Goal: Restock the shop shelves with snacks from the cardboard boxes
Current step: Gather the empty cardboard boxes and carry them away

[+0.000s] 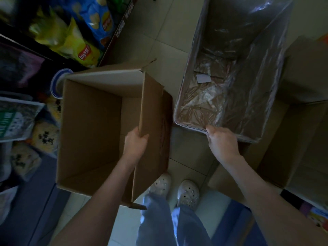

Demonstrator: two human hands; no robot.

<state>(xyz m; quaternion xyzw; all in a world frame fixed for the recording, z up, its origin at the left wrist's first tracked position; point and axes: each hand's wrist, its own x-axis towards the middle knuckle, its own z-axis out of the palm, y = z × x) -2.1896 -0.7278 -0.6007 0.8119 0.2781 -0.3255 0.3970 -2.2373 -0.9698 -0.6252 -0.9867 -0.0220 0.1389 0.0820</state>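
You've got a box in each hand, and both look emptied. That's prob. why you hold them by the rim, not from under: no weight left to carry.

Your left hand [135,142] grips the right wall of the plain cardboard box [88,125], fingers curled over the top edge to the inside, thumb on the outer face. The box is open side up w/ nothing in it; can't tell if it sits on the floor or is lifted.

Your right hand [221,142] is closed on the near rim of the lined box [188,127], pinching cardboard & plastic liner [248,68] together. Only a small white slip [203,79] lies on its bottom.

The 2 boxes are just beside each other, w/ a strip of floor tiles [159,41] btw them.

The snacks, a yellow chip bag [76,45] and a blue chip bag [99,16], are on the shelves [17,38] at your left, w/ more packets lower down. None in either box. My read: these 2 are done, so clear them off or fetch a full one. More boxes [305,68] stand at right.

Pose: both forearms reach fwd & down, wrists approx level, left arm angling in toward the box wall.
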